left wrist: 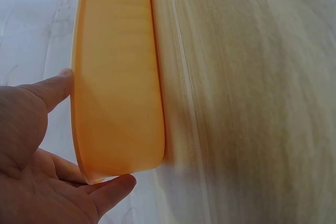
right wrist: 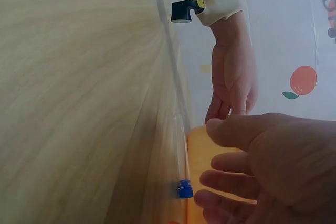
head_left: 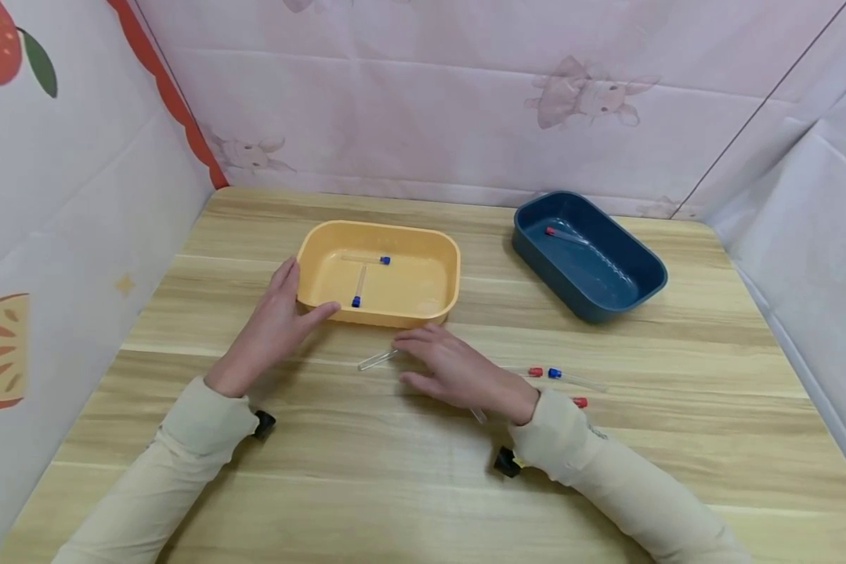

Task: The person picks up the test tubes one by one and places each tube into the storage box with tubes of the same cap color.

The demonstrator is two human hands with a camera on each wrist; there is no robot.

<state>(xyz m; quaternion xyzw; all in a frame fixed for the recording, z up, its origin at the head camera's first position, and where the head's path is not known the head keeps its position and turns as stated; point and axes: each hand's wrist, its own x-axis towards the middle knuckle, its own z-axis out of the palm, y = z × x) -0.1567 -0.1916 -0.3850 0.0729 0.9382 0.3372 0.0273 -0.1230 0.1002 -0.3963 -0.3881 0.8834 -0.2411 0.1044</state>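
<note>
Here's your right hand (head_left: 458, 368), thumb and fingers apart, loosely bent, clamped on nothing, over the table (head_left: 366, 470)! Just beside its fingertips lies a clear tube (head_left: 377, 360), its blue cap (right wrist: 185, 189) near your fingers, its bare end pointing left, towards your other hand. A second clear end (head_left: 479, 415) pokes out below your right palm, its cap hidden from you. Over to your left hand (head_left: 271, 321): thumb and fingers spread apart, touching the yellow tub (head_left: 423, 286) at its near left corner, thumb on the front rim, fingers along the end wall. Inside, to the right of that hand, you've two blue-capped tubes (head_left: 361, 280), count them! Beyond your right wrist, three more caps: one blue cap (head_left: 554, 374) and two red caps (head_left: 535, 372), one partly behind your sleeve (head_left: 627, 486). Farther off, ahead and to the right of that hand, sits one blue tub (head_left: 557, 283), a single red-capped tube (head_left: 560, 233) inside. Your right cuff carries small dark print (head_left: 596, 432), too tiny to read.
</note>
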